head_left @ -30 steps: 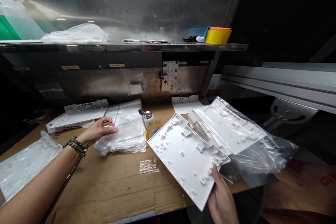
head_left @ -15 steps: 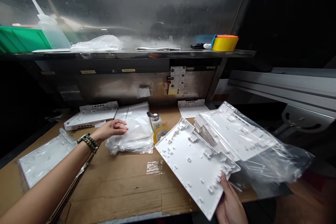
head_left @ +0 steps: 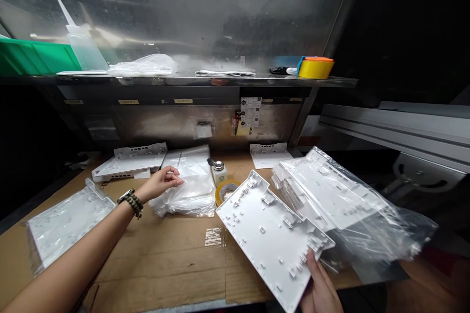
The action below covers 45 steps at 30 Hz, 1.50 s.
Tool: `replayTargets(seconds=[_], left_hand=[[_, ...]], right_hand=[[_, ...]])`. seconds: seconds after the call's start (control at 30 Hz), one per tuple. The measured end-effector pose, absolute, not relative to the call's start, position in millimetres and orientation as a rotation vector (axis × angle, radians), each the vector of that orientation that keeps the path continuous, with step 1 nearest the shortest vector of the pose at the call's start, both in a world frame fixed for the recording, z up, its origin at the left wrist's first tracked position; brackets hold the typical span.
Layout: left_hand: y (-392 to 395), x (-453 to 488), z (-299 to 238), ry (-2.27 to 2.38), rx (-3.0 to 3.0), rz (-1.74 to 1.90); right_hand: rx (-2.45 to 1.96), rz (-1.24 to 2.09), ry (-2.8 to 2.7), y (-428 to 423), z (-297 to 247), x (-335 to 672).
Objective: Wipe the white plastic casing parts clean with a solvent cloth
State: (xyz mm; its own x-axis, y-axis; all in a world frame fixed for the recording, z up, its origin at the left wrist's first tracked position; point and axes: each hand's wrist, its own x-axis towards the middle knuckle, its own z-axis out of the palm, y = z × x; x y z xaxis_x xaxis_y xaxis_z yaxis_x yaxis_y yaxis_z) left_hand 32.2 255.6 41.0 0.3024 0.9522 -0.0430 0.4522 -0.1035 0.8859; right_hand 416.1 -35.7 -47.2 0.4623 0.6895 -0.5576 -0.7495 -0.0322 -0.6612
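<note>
My right hand grips a white plastic housing panel by its lower right corner. The panel is tilted, with its clips and posts facing me. My left hand is over a stack of clear plastic bags, fingers loosely curled and the tips slightly apart. Whether those fingertips touch the top bag I cannot tell. To the right, several bagged white panels lie in a pile, partly behind the held one. Another bagged panel rests at the left, beyond my forearm.
Behind the bags stand a pump bottle and a yellow tape roll. Unbagged panels lie at the back left and back right. A metal shelf overhangs the cardboard-covered bench; a metal rail juts in at right.
The view has shifted slightly, so the shelf and bench things sit a little lower. My left hand stays by the bags, and my right hand keeps hold of the panel.
</note>
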Motion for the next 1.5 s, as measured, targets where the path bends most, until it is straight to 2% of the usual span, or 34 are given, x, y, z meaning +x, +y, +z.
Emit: replayTargets(seconds=[0.17,0.33,0.47,0.67,0.93,1.2,1.4,1.5], left_hand=[[263,30,44,1.235,1.636,0.73],[272,32,45,1.265,1.581,0.904],[276,32,58,1.264,1.548,0.995],[228,68,72,1.029,1.566,0.783],[190,99,37,0.842,1.565,0.703],[199,73,35,0.891,1.767,0.964],[192,92,27,0.778,1.881,0.854],[188,96,22,0.805,1.922,0.912]], right_hand=[[-1.072,1.149,0.075,-34,-54,418],[-1.05,1.132,0.081,-31,-47,413],[-1.019,1.257,0.109,-29,-37,411],[-1.013,1.405,-0.27,3,-16,368],[-0.649,1.789,-0.521,75,9,286],[-0.774,1.733,-0.456,65,-12,303],[-0.766,1.75,-0.53,72,-5,292],[-0.724,1.772,-0.525,78,-3,284]])
